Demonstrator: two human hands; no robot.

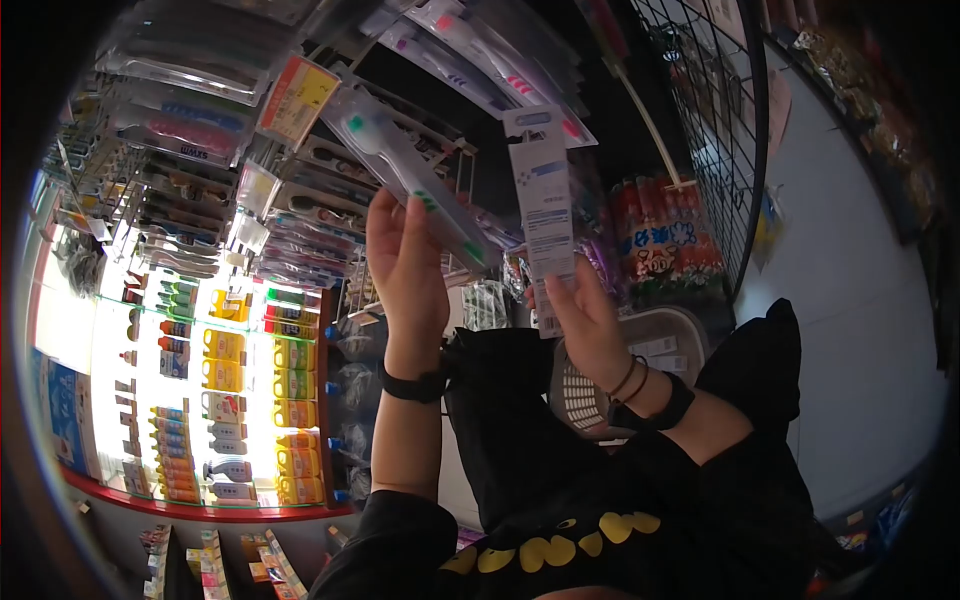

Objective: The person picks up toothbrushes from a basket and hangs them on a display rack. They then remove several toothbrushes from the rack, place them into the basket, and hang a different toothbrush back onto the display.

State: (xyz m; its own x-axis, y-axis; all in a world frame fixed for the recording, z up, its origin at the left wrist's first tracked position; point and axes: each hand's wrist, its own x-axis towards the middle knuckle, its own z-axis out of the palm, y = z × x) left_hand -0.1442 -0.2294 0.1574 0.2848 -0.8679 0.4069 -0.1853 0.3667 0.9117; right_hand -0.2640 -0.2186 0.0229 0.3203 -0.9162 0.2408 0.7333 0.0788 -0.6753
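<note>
My left hand [405,262] is raised in front of a rack of hanging toothbrushes and grips a clear toothbrush pack [415,178] with a green-tipped brush, tilted to the upper left. My right hand [583,318] holds a second toothbrush pack [543,205] upright by its lower end, with the printed white-and-blue card back facing me. The two packs are side by side and apart. Both wrists wear black bands.
Several packaged toothbrushes hang on hooks [190,130] to the upper left. Lit shelves of yellow and orange tubes and boxes [235,400] stand at the left. A pale plastic basket [670,335] sits by my right forearm. A wire grid panel [715,120] and red packets [665,240] are at the right.
</note>
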